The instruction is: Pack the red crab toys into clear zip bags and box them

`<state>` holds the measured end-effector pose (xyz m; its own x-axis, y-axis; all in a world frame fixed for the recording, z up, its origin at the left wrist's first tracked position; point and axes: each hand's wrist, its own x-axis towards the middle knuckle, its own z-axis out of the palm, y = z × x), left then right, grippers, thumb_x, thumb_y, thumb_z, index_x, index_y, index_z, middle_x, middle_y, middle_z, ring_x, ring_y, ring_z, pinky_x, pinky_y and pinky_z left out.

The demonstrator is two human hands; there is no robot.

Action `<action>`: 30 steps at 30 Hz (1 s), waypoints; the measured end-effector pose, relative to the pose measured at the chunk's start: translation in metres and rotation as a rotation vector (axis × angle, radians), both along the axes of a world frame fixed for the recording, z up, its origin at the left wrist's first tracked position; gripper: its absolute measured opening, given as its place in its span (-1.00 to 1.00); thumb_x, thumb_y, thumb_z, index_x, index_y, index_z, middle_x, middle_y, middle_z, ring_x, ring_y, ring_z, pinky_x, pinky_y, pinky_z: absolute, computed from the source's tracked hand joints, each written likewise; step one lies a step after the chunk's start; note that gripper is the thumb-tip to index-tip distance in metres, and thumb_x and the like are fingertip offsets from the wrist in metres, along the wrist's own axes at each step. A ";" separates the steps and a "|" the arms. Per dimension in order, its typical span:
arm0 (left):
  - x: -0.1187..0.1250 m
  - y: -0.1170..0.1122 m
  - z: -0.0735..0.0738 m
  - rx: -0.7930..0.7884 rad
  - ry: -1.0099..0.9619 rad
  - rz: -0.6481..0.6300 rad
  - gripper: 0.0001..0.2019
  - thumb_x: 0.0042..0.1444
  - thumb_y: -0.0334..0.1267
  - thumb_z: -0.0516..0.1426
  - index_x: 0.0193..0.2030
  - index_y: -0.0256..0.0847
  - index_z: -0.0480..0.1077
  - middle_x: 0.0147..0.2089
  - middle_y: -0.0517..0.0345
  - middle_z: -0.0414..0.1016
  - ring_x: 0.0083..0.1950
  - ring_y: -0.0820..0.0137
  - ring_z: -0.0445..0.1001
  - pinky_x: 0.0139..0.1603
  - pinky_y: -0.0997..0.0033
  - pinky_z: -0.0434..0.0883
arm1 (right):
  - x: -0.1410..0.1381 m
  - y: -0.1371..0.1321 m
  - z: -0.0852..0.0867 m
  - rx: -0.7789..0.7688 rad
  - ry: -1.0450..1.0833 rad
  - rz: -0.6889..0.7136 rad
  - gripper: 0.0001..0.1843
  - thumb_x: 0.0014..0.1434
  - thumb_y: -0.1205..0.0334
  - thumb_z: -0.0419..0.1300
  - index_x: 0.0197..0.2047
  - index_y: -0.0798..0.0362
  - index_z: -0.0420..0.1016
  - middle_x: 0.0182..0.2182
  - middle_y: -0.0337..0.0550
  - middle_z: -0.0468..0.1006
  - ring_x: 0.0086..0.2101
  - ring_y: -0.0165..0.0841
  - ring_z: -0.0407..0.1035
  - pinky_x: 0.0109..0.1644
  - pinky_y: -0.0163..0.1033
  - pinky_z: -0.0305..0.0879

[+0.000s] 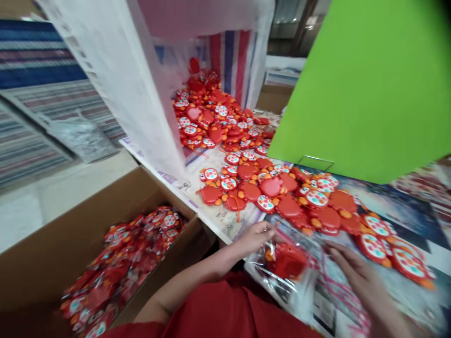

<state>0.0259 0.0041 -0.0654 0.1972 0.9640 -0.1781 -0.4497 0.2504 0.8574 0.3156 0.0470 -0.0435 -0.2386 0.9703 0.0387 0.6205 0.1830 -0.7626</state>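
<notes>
My left hand is closed in a pinch on the upper edge of a clear plastic bag. Inside the bag lies a red plastic toy with orange parts. My right hand is at the bag's right side, its fingertips by the edge; motion blur hides whether they grip it. Just beyond both hands, loose red crab-like toys are spread over the table, some with white ovals and coloured dots facing up. Pink printed film lies under my right hand.
A cardboard box at the left holds many bagged toys. Behind the table, a white woven sack lies open with a heap of toys spilling out. A green board stands at the right, close behind the toys.
</notes>
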 end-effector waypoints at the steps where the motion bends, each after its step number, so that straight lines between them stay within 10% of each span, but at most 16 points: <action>1: -0.001 0.001 0.003 0.005 0.010 0.015 -0.48 -0.08 0.18 0.29 -0.26 -0.26 0.35 -0.31 0.10 0.51 -0.29 0.37 0.47 -0.15 0.36 0.34 | -0.016 -0.003 0.003 -0.084 0.042 0.033 -0.45 0.12 -0.25 0.13 -0.05 -0.02 0.57 -0.18 0.03 0.65 -0.16 -0.07 0.53 -0.07 -0.03 0.49; 7: -0.012 0.001 0.017 -0.033 0.034 0.043 -0.54 -0.04 0.10 0.30 -0.25 -0.26 0.37 -0.23 0.04 0.56 -0.20 0.32 0.52 -0.26 0.47 0.35 | -0.071 -0.009 0.004 -0.208 0.292 0.087 -0.50 0.14 -0.20 0.19 -0.11 0.05 0.60 -0.23 -0.04 0.63 -0.23 -0.21 0.50 -0.11 -0.16 0.45; 18: -0.026 0.007 0.032 -0.173 0.034 -0.026 -0.43 -0.09 0.04 0.34 0.02 -0.23 0.45 0.01 -0.10 0.56 -0.19 0.27 0.57 -0.45 0.54 0.35 | -0.069 -0.010 0.002 -0.292 0.572 -0.094 -0.66 0.02 0.04 0.30 -0.17 0.03 0.64 -0.42 -0.15 0.62 -0.43 -0.34 0.41 -0.30 -0.25 0.35; 30: -0.034 0.003 0.043 -0.074 0.061 0.012 -0.69 -0.07 -0.02 0.25 -0.48 -0.24 0.33 -0.39 0.07 0.50 -0.35 0.35 0.47 -0.47 0.52 0.33 | -0.070 -0.006 0.006 -0.242 0.596 0.133 -0.82 0.05 0.26 0.13 -0.43 0.04 0.57 -0.42 -0.14 0.60 -0.36 -0.33 0.43 -0.20 -0.25 0.34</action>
